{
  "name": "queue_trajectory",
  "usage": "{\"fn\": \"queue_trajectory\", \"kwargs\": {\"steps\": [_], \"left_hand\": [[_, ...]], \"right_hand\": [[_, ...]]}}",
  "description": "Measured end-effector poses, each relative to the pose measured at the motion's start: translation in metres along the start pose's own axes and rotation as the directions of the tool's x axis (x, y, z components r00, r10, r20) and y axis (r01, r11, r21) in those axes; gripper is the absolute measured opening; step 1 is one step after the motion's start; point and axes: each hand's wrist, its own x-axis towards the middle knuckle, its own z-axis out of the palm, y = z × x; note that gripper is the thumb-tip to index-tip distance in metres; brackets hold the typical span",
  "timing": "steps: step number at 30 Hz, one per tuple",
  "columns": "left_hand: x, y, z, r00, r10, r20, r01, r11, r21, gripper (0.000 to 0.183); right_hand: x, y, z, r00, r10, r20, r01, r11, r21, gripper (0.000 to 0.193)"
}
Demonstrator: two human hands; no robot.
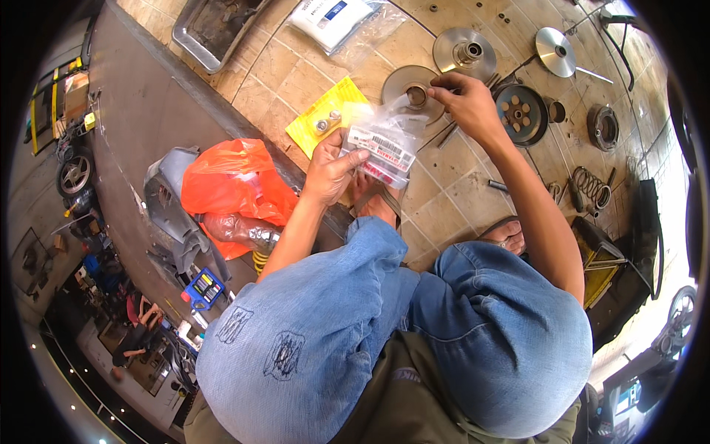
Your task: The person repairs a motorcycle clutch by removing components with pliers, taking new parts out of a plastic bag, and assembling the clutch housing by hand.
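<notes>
My left hand (328, 172) is closed on a clear plastic bag (386, 142) with a white printed label, its thumb pressed on the front. Up and to the right, my right hand (472, 107) has its thumb and fingertips pinched together near the bag's upper end. What sits between those fingertips is too small to make out. Behind the bag, a flat metal pulley disc (397, 80) lies on the floor, partly covered. A yellow packet (303, 130) lies beyond my left hand, with small round metal pieces (328, 120) on it.
Another hubbed disc (447, 53), a shiny disc (553, 44), a clutch bell (546, 118), a clutch plate (603, 127) and a coil spring (588, 189) lie rightward. An orange bag (225, 177) and blue bottle (203, 290) are left. A metal tray (215, 61) and white packet (333, 22) lie ahead.
</notes>
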Motion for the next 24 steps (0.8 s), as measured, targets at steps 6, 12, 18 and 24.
{"fn": "queue_trajectory", "kwargs": {"steps": [6,12,18,24], "left_hand": [[0.018,-0.005,0.018,0.996,-0.038,0.086,0.028,0.993,0.112,0.039],[0.034,-0.004,0.042,0.993,-0.041,0.109,-0.001,0.933,0.359,0.044],[0.027,-0.012,0.071,0.988,0.069,0.142,-0.111,0.942,0.315,0.045],[0.021,-0.022,0.074,0.970,0.080,0.231,-0.171,0.897,0.407,0.045]], "right_hand": [[-0.066,-0.026,-0.030,0.948,-0.079,0.309,-0.048,0.922,0.384,0.017],[-0.083,-0.017,-0.037,0.990,-0.092,0.107,0.063,0.966,0.250,0.018],[-0.090,-0.009,-0.036,0.974,0.090,0.207,-0.127,0.977,0.170,0.024],[-0.101,0.022,-0.031,0.981,-0.004,0.194,-0.047,0.966,0.255,0.024]]}}
